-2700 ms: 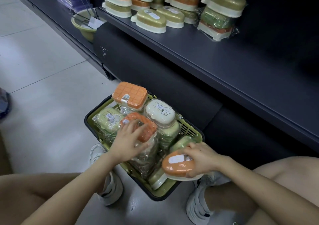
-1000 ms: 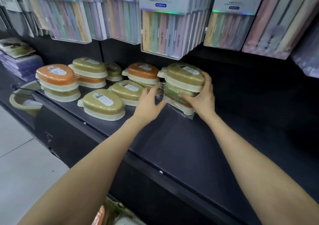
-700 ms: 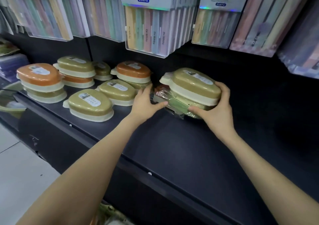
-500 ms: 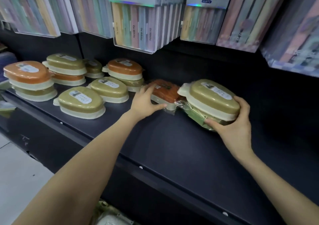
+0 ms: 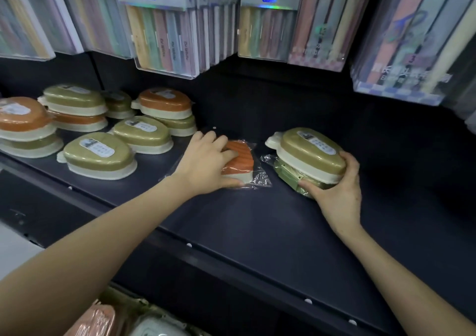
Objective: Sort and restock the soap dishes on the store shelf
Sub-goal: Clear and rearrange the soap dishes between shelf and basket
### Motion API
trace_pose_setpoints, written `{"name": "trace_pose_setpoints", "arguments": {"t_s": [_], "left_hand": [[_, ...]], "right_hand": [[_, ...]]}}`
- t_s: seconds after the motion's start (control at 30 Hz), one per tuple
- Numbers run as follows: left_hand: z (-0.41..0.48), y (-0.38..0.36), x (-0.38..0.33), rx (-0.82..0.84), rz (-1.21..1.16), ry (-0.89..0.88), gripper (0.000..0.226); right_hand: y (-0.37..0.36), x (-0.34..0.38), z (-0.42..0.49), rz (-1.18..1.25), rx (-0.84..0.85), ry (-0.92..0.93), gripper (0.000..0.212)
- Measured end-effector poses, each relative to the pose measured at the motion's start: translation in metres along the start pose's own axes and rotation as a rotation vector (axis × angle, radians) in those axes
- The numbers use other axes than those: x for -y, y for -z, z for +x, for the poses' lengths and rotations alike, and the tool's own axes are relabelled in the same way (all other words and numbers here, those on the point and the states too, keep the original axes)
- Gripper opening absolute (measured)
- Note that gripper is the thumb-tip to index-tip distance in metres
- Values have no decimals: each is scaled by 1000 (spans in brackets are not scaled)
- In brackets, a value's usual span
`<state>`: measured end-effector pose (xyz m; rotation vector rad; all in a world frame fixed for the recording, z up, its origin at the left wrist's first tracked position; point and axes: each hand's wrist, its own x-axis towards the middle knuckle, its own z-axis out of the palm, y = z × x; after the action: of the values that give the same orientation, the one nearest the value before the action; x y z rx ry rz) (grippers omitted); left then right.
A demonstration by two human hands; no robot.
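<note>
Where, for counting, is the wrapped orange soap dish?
Head view: orange dish mid-shelf under the left hand, between loose olive dishes and the stack the right hand grips.

Dim dark shelf, glare on upper packaging, soft blur, wide-angle edge distortion

Bare left forearm, bare left hand, bare right forearm, bare right hand

Both arms stretch forward, left hand palm-down with fingers curled over the orange dish, right hand clasping the green stack.
</note>
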<state>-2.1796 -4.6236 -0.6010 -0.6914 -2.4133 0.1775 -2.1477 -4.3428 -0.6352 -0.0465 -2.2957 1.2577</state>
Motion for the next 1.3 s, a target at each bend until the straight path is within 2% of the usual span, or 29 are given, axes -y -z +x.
{"name": "trace_pose_setpoints", "arguments": {"t_s": [0.03,0.07,0.17,0.2,0.23,0.47,0.67,0.77,0.9,1.03,1.13,1.2,1.3], "left_hand": [[-3,3,-2,-10,-40,18,80],[-3,6,-3,56,-92,79,87],[-2,11,-1,533,-192,324,107],[-2,13,0,652,-216,377,107],[-2,15,0,692,-243,407,105],[-50,57,-14,468,-171,581,91],[-149,124,-15,367,-274,858,103],[-200,155,-25,357,-369,966,107],[-254,181,-39,350,-374,1007,99],[-296,192,-53,359,-381,1034,99],[-317,195,-63,361,-390,1048,97],[-328,196,-71,364,-397,1046,96],[-338,197,-81,379,-392,1041,96]], "right_hand": [[0,1,0,5,4,-1,97],[1,1,0,13,8,-1,97],[5,2,-5,57,18,7,96],[8,3,-9,76,23,12,96],[10,4,-12,95,29,19,95],[49,46,-49,250,94,10,91],[82,79,-114,321,250,35,90],[91,87,-159,369,421,62,91],[95,80,-217,351,704,62,91],[88,56,-271,180,1025,56,92],[76,34,-298,-3,1294,128,93],[66,23,-310,-104,1399,211,91],[47,16,-328,-163,1450,246,91]]}}
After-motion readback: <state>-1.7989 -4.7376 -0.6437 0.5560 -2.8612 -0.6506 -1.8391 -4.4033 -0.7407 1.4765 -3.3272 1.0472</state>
